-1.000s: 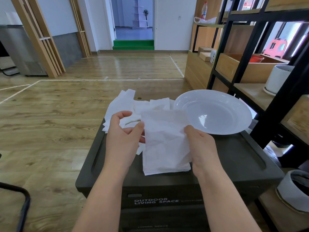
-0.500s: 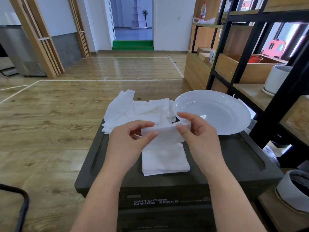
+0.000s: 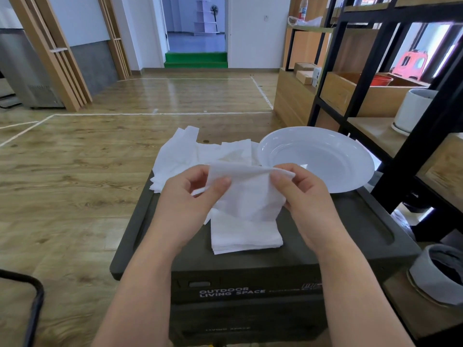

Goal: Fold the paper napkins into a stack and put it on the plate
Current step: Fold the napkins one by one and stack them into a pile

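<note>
A single paper napkin (image 3: 246,194) hangs doubled over in the air, held by its top fold so the loose lower edges can drop level before it is laid down. The left hand (image 3: 186,201) pinches the fold's left end between thumb and forefinger; the right hand (image 3: 303,196) pinches the right end the same way, its other fingers curled behind. Directly beneath, near the front edge of the dark storage box (image 3: 350,231), lies the folded stack (image 3: 245,235), squared up to receive the next piece. The unfolded napkins (image 3: 183,154) sit heaped at the box's far left corner, within reach. The white plate (image 3: 318,159) waits bare at the far right corner, just beside the heap, presumably kept free for the finished stack.
</note>
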{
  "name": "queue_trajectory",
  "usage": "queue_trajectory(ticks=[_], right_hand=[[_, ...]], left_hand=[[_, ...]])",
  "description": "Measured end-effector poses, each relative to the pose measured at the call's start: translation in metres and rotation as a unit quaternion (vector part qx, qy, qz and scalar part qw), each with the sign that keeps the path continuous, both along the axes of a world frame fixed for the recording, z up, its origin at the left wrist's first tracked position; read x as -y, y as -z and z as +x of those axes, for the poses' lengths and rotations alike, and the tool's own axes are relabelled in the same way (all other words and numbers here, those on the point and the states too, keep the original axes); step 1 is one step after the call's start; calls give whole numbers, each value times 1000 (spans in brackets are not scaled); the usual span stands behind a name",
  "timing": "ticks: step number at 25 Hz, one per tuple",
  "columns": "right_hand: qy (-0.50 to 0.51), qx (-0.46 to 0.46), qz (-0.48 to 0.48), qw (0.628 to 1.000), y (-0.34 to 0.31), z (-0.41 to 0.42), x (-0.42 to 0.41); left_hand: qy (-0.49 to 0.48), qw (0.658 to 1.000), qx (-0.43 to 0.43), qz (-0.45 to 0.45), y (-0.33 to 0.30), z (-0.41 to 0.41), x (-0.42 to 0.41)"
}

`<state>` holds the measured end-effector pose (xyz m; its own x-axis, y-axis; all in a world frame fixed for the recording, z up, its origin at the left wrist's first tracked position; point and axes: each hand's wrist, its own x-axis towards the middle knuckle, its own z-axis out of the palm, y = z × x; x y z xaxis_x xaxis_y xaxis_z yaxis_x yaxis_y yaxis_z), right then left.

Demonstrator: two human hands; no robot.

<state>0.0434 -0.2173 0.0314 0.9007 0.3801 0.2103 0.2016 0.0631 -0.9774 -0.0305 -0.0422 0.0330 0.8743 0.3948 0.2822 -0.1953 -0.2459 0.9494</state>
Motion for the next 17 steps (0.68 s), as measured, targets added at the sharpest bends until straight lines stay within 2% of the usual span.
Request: queue_trajectory(ticks=[2,4,7,9,13,17], right_hand=[[24,-38,-10,999,5,2,-4],[78,-43,-72,993,13,4,-12],[153,38,-238,958,26,9,-18],[186,68,-315,928,30,12,-18],[208,72,-362,906,36,18,-16],[204,55,-401,891,39,23,-15]], left_hand=[[-9,1000,-13,3,4,2,2],[-60,997,-48,22,8,5,3],[-115,973,-157,125,16,6,-1],[-120,949,-230,177,22,5,-5],[-108,923,-319,186,26,7,-9],[-110,909,-331,227,31,10,-4]])
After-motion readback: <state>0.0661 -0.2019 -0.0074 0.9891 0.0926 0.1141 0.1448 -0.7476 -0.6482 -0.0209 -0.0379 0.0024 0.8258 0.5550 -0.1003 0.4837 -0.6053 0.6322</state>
